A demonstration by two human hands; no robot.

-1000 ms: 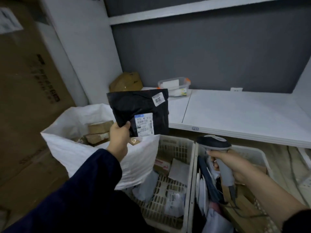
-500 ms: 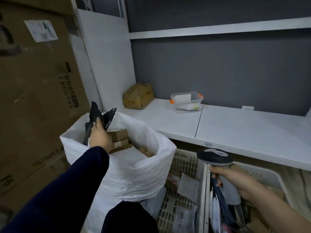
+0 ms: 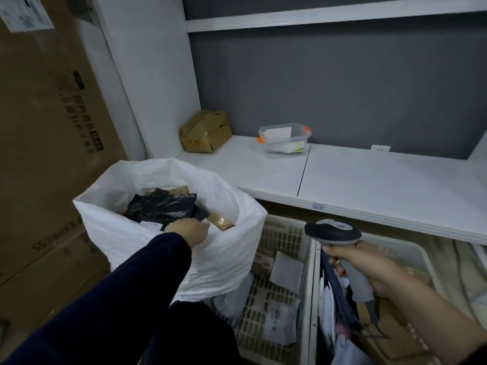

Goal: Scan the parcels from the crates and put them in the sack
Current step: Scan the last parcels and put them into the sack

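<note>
A white woven sack [image 3: 224, 259] stands open at the left, holding brown boxes [image 3: 221, 223]. A black plastic parcel [image 3: 160, 206] lies flat on top of them inside the sack. My left hand [image 3: 188, 230] is over the sack's near rim, fingers curled on the parcel's near corner. My right hand [image 3: 369, 264] grips the handle of a grey barcode scanner [image 3: 332, 230] above the crates. Two perforated plastic crates sit below: the left crate [image 3: 308, 259] holds white and grey parcels [image 3: 279, 320], and the right crate [image 3: 411, 248] holds several more packets.
A white shelf [image 3: 369, 180] runs behind the crates, with a taped cardboard box [image 3: 205, 131] and a clear plastic tub [image 3: 284, 138] on it. Large cardboard cartons [image 3: 47, 127] stand along the left, close beside the sack. A grey wall closes the back.
My left hand carried the black parcel from in front of the scanner over to the sack and lowered it flat onto the boxes inside. The scanner hand stayed almost still.
</note>
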